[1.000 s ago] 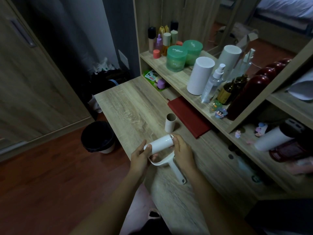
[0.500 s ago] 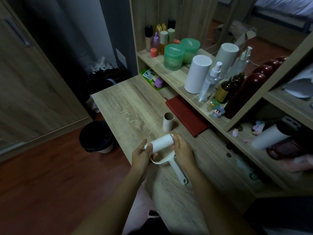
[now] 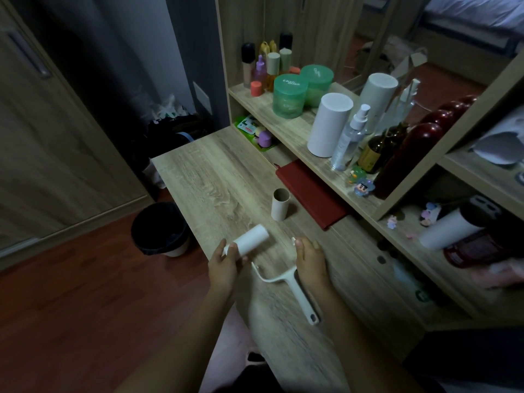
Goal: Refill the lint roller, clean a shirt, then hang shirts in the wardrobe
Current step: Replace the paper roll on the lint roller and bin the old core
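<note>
Your left fingers (image 3: 233,246) curl round the near end of the white refill roll (image 3: 252,240), thumb and fingertips pinching it so that the roll tilts up and away from you, toward the back of the desk. The left hand (image 3: 225,265) sits over the front edge of the wooden desk (image 3: 215,180). Your right fingers (image 3: 301,245) close on the right-hand prong of the white lint roller frame (image 3: 297,293), and the right hand (image 3: 312,260) covers that side of the fork. The fork's other prong points toward the roll, near it but apart from it, and the handle runs back toward you over the desktop; you cannot tell from here whether it touches the wood. Past your hands an empty cardboard core (image 3: 280,204) stands upright on the desk, just beside a dark red notebook (image 3: 312,194) that lies flat with its far edge under the shelf (image 3: 283,129). On that shelf stand two green jars (image 3: 289,95), a white cylinder (image 3: 329,126) and a clear spray bottle (image 3: 350,137). A black waste bin (image 3: 160,228) stands on the floor, left of the desk
</note>
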Demonstrator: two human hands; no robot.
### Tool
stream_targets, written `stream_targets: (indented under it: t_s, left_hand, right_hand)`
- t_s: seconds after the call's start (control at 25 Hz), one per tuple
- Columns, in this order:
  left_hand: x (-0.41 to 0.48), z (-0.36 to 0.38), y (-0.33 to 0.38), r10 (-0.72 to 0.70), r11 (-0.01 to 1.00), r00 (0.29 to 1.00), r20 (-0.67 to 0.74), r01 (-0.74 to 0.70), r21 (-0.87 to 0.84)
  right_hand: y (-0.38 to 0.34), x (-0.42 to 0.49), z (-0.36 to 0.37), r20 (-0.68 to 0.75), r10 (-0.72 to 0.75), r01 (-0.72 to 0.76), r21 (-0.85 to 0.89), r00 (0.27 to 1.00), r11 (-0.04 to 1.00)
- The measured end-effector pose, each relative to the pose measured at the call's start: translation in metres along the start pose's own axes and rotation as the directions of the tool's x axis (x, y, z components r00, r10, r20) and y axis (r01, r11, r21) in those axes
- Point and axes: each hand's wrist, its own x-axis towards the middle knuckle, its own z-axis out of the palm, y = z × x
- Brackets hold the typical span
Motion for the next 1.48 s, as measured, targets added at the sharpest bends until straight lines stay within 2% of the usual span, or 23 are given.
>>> stream_targets:
  t_s: [0.2, 0.32, 0.44, 0.48, 0.56, 0.64, 0.68, 0.72, 0.8, 1.0, 1.12, 1.2, 1.32, 1.48]
  left_hand:
    - [-0.003, 0.001, 0.003, -0.013, 1.000, 1.000, 0.022, 0.013, -0.007]
    - [-0.005, 0.002, 0.006, -0.008, 1.000, 0.999, 0.050, 0.008, -0.008]
    - [-0.005, 0.001, 0.009, 0.003, 1.000, 0.998, 0.069, -0.003, 0.000]
    - [-0.005, 0.001, 0.011, -0.003, 1.000, 0.997, 0.074, 0.003, -0.004]
    - [-0.007, 0.002, 0.014, -0.020, 0.999, 0.995, 0.102, 0.023, -0.025]
    - [-0.009, 0.004, 0.015, -0.024, 0.999, 0.991, 0.135, 0.027, -0.026]
    - [-0.009, 0.005, 0.015, -0.018, 1.000, 0.989, 0.144, 0.020, -0.015]
    - [-0.009, 0.005, 0.014, -0.009, 1.000, 0.989, 0.149, 0.009, -0.002]
    - [-0.007, 0.005, 0.015, 0.008, 1.000, 0.989, 0.144, -0.010, 0.012]
    - [-0.006, -0.004, 0.016, 0.019, 1.000, 0.991, 0.131, -0.020, 0.007]
    - [-0.002, -0.012, 0.014, 0.030, 0.999, 0.992, 0.120, -0.035, 0.032]
    - [0.001, -0.017, 0.014, 0.048, 0.998, 0.994, 0.096, -0.053, 0.044]
    - [0.002, -0.023, 0.017, 0.085, 0.995, 0.994, 0.064, -0.088, 0.055]
    - [0.002, -0.030, 0.022, 0.080, 0.996, 0.996, 0.047, -0.081, 0.028]
  right_hand:
    - [0.009, 0.003, 0.005, 0.038, -0.010, 0.016, -0.169, 0.999, 0.985]
    - [0.010, 0.002, 0.006, 0.084, 0.052, -0.018, -0.361, 0.995, 0.933]
    - [0.001, 0.002, -0.003, 0.050, 0.021, 0.004, -0.445, 0.999, 0.896]
    - [-0.005, 0.004, -0.007, 0.011, -0.029, 0.031, -0.392, 1.000, 0.919]
    - [-0.020, 0.010, -0.015, -0.026, -0.086, 0.082, -0.115, 0.996, 0.990]
    - [-0.036, 0.018, -0.021, 0.094, -0.069, 0.054, 0.158, 0.993, 0.986]
    - [-0.041, 0.020, -0.023, 0.182, -0.066, 0.023, 0.225, 0.981, 0.974]
    - [-0.042, 0.022, -0.022, 0.253, -0.069, 0.005, 0.246, 0.965, 0.969]
    - [-0.042, 0.022, -0.018, 0.303, -0.084, 0.009, 0.241, 0.949, 0.971]
    - [-0.046, 0.014, -0.013, 0.302, -0.036, -0.080, 0.366, 0.953, 0.927]
    - [-0.046, 0.016, -0.014, 0.194, 0.053, -0.134, 0.436, 0.980, 0.890]
    - [-0.041, 0.022, -0.013, 0.089, 0.089, -0.115, 0.357, 0.992, 0.927]
    - [-0.037, 0.033, -0.002, 0.064, 0.046, -0.044, -0.039, 0.997, 0.998]
    - [-0.043, 0.042, 0.015, 0.106, 0.061, -0.013, -0.399, 0.992, 0.917]
